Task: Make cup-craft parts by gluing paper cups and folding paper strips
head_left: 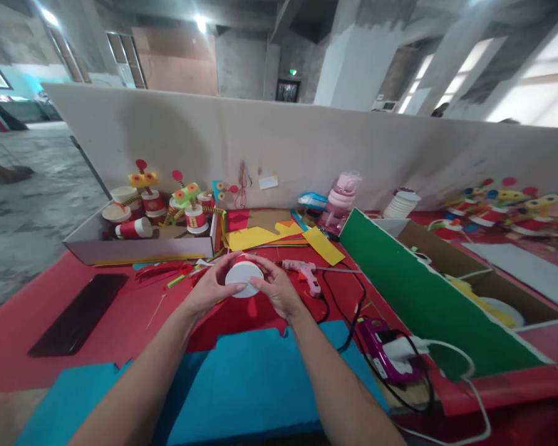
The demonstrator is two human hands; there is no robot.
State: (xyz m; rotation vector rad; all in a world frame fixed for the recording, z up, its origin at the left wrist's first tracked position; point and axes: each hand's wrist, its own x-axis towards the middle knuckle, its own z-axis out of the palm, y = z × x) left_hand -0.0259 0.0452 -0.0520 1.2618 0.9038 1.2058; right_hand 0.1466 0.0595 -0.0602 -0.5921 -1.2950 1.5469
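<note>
Between both hands I hold a paper cup (244, 280), tipped so that a round white end faces me; a bit of its red side shows at the top. My left hand (215, 286) grips it from the left, thumb lying on the white disc. From the right, my right hand (275, 286) closes round it the same way, its thumb also on the disc. A pink glue gun (305, 273) lies on the red table just right of my right hand. Sheets of yellow paper (255, 237) lie behind the cup.
A white box (139, 249) at the left holds paper-cup figures. Blue board (255, 384) lies in front of me. A green-sided box (428, 297) and a purple power strip (385, 353) with cables stand right. A black tray (79, 316) lies left.
</note>
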